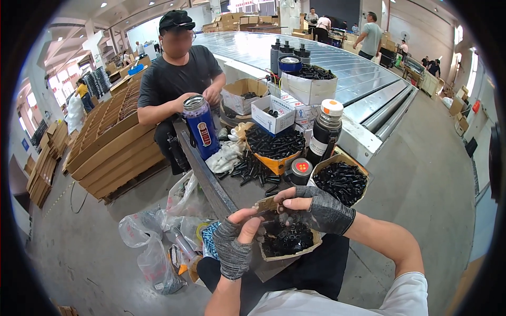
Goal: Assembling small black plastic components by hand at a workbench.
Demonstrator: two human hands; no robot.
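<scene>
Grey knit gloves (232,253), black screws (287,239) — blue flask (202,128), orange-capped bottle (325,131).

The bench (211,181) carried a blue flask (201,126), boxes of black bolts (274,141), white gloves (224,157) and loose bolts (252,171).

Head-worn fisheye, steeply down, close.

Both gloved hands meet at centre: left hand (235,245) at seven o'clock, right hand (316,208) at three, fingers curled.
</scene>
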